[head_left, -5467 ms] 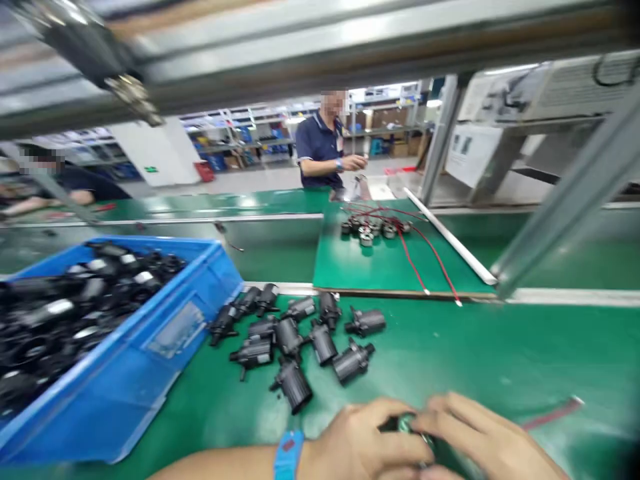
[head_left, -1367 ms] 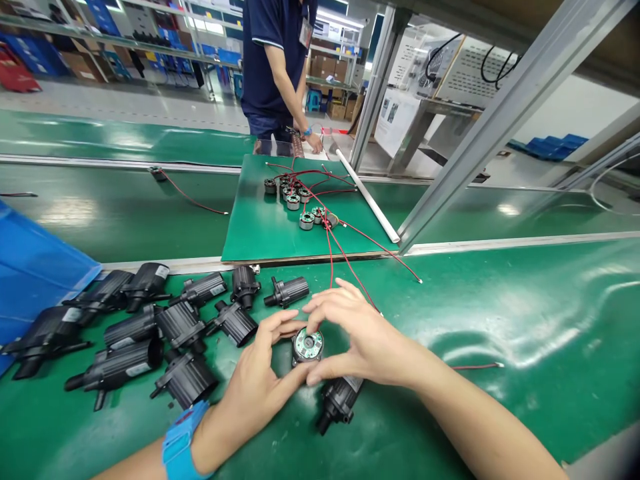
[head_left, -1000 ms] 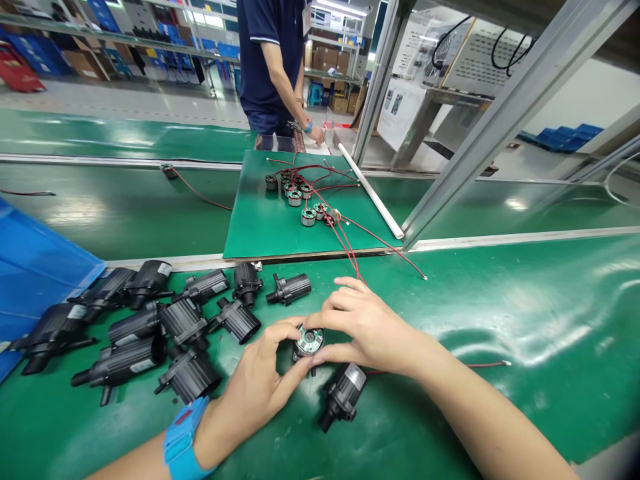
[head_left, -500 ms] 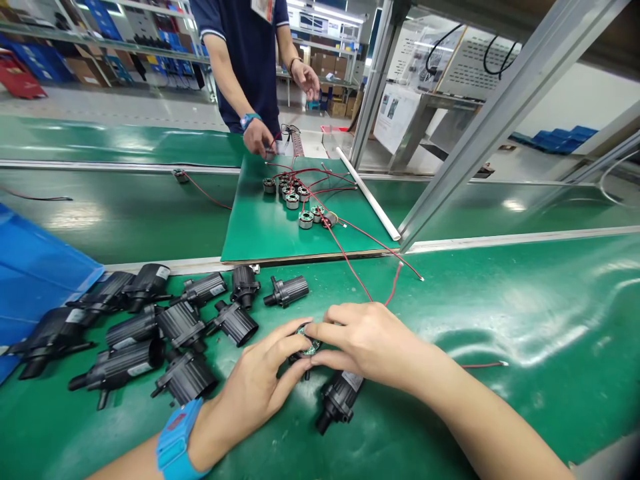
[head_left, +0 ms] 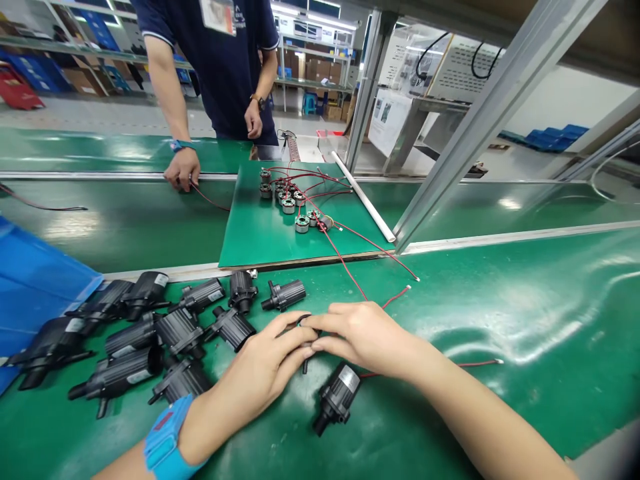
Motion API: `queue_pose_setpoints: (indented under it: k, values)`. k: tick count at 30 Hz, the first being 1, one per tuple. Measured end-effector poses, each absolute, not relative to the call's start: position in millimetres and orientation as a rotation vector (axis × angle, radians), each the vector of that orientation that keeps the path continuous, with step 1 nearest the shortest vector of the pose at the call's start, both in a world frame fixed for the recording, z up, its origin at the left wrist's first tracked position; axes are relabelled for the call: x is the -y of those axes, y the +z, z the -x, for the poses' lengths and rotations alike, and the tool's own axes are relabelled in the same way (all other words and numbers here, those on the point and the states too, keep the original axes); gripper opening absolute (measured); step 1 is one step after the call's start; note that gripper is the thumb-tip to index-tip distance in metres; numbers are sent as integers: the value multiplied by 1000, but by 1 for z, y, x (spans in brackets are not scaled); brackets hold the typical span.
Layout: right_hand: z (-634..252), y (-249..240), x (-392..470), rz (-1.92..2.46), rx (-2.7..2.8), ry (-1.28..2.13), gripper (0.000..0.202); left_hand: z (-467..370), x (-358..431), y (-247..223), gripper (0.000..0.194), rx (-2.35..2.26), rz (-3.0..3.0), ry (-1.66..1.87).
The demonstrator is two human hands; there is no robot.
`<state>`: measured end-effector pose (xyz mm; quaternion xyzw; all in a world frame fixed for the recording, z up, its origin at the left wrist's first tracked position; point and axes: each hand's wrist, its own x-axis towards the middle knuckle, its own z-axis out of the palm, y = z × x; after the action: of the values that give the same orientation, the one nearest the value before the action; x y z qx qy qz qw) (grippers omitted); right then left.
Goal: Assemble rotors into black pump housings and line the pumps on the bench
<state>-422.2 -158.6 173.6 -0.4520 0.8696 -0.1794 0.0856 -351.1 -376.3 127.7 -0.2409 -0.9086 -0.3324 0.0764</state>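
My left hand (head_left: 270, 363), with a blue wristband, is wrapped round a black pump housing (head_left: 305, 366); only its rim and a small spout show between the fingers. My right hand (head_left: 370, 337) pinches at the open top of that housing, fingertips touching my left fingers. A motor stator with a green round circuit board sits at that opening, now almost wholly covered by my fingers. A red wire (head_left: 397, 296) comes out from behind my right hand. Below it, a labelled black pump (head_left: 339, 399) lies on the green bench with a red wire running from it.
Several black pump housings (head_left: 180, 330) lie on the left beside a blue bin (head_left: 40, 267). Ahead, a green board (head_left: 260, 233) bears several wired stators (head_left: 289, 204) and a white tube (head_left: 365, 200). A co-worker's hand (head_left: 183, 168) touches a wired part on the far belt.
My right fingers have closed over the housing's opening, hiding most of the circuit board. The co-worker's hand has moved left from the green board, where another stator now stands.
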Motion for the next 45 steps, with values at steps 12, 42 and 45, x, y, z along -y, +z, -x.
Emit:
queue_pose_setpoints:
  k: [12,42,45]
  values:
    - [422,145,116,1008,-2277,-992,31,399,368,125,44,2848,408,-249]
    - [491,202,168,1123,-2727,-1284,34,351,356,100,37,2437,32,-1826]
    - [453,205,161,1214,-2514,-1217,37,352,355,101,47,2402,55,-1867]
